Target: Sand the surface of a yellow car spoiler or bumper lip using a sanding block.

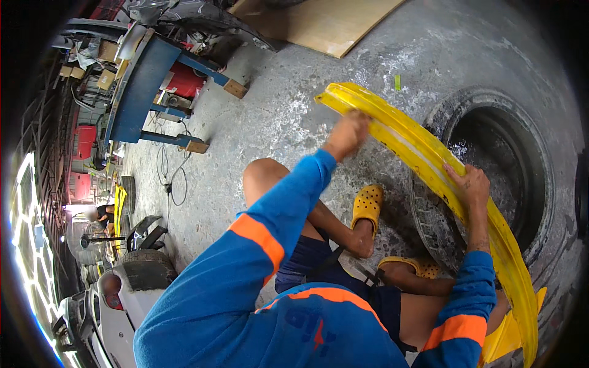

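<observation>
A long, curved yellow panel (423, 144), like a vehicle bumper strip, stretches from the upper middle to the lower right, partly over a large black tyre (532, 132). My left hand (350, 134) is closed in a fist against the panel's upper end, slightly smeared by motion. Whatever its fingers hold, if anything, is hidden. Farther along, my right hand (472, 187) grips the panel's edge, thumb on its face. The tyre lies flat, and its dark hollow seems to hold water.
A blue workbench (144, 86) loaded with parts stands at the upper left. Cables (169, 181) lie on the concrete floor. A plywood sheet (325, 24) is at the top. A silver car (116, 300) and another person (105, 214) are to the left. Another yellow piece (506, 334) lies lower right.
</observation>
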The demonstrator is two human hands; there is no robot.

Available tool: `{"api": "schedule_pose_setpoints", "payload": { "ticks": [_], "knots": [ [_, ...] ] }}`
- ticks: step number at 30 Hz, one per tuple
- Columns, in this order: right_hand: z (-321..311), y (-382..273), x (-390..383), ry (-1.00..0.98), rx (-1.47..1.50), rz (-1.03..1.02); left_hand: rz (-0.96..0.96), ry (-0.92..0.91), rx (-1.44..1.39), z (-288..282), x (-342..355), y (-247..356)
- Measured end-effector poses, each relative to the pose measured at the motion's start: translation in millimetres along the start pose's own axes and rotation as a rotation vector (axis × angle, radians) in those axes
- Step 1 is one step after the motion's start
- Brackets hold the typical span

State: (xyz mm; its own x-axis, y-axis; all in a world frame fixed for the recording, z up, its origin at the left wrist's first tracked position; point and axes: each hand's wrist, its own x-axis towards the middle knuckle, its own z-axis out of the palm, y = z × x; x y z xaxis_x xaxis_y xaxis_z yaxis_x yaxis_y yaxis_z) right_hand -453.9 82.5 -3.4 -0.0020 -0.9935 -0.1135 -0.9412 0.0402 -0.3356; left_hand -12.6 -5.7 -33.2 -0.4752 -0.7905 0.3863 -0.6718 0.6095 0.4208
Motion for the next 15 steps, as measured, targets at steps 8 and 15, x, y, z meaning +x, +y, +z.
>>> {"api": "schedule_pose_setpoints", "payload": {
  "ticks": [8,15],
  "knots": [
    [0.8,-0.3,1.6,0.012,-0.059,0.017,-0.291,0.016,0.034,-12.7,6.0,25.9],
    [2.2,-0.4,1.2,0.001,-0.054,0.023,-0.406,0.159,0.148,-15.7,6.9,22.1]
  ]
}}
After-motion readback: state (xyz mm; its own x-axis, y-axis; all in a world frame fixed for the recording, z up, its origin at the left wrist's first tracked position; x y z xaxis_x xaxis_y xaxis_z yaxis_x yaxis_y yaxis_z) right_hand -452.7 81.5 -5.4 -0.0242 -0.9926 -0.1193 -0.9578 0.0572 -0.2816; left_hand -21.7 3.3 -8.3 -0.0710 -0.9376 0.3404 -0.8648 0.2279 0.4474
